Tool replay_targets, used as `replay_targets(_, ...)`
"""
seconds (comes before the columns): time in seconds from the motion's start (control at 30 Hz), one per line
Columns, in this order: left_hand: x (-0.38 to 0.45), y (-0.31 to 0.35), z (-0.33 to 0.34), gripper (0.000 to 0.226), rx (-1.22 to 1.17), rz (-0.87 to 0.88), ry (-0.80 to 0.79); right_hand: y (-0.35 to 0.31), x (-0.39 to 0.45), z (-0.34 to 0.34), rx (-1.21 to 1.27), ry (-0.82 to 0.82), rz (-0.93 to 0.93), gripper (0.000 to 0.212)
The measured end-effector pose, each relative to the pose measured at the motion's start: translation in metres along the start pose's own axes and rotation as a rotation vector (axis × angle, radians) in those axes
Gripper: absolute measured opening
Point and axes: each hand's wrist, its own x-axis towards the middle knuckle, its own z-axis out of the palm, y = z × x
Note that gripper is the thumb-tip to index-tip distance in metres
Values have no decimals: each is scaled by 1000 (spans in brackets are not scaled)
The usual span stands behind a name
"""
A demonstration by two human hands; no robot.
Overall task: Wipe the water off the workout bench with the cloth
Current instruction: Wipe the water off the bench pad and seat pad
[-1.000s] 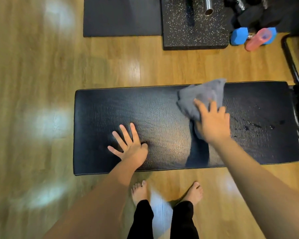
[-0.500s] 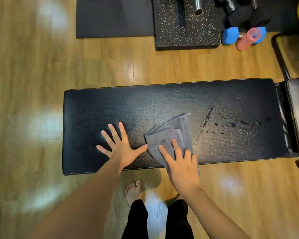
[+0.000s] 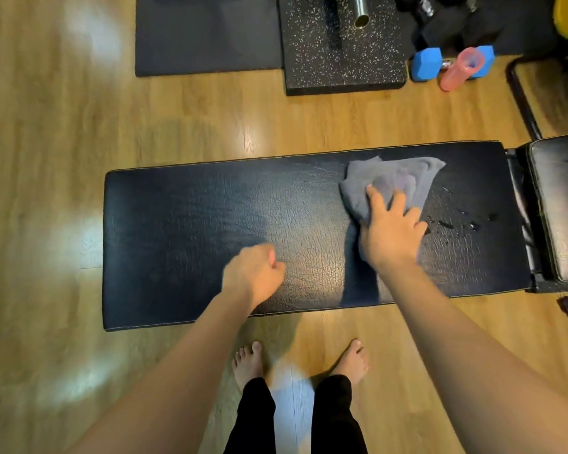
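Observation:
The black padded workout bench (image 3: 184,231) lies across the view on the wooden floor. A grey cloth (image 3: 397,178) is spread on the right part of the pad near its far edge. My right hand (image 3: 391,231) presses flat on the cloth's near side. Water drops (image 3: 456,221) sit on the pad just right of that hand. My left hand (image 3: 253,273) hovers blurred over the pad's near middle, fingers curled in, holding nothing.
The bench's second pad (image 3: 558,208) joins at the right. Beyond the bench lie black floor mats (image 3: 207,37), a speckled rubber block (image 3: 341,57), a blue dumbbell (image 3: 427,63) and a pink bottle (image 3: 459,68). My bare feet (image 3: 250,362) stand at the near edge.
My right hand pushed the cloth from the pad's near middle up and right toward the drops. My left hand lifted from its flat spread and curled shut.

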Motion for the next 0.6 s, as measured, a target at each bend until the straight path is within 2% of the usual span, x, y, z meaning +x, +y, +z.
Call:
replay_targets(0.1,7,29,17,28,-658,-259,-352,-10,-48,8,28,46,-110,73)
replay_targets(0.17,12,35,35,29,-855,-435,-369,-14,-87,18,59,44,-209,76)
replay_targets(0.27,17,37,52,22,-855,-509,-244,-10,-129,29,58,-44,-281,84)
replay_targets(0.37,18,38,56,10,-875,-518,-255,5,-118,28,32,-37,-350,85)
replay_targets(0.43,21,36,53,12,-867,-492,-266,20,-95,22,-4,-27,-386,82)
replay_targets(0.5,23,34,56,18,-837,-473,-239,35,-61,12,-8,4,-318,75)
replay_targets(0.6,23,35,62,22,-848,-548,-256,60,-6,-4,24,14,-105,67)
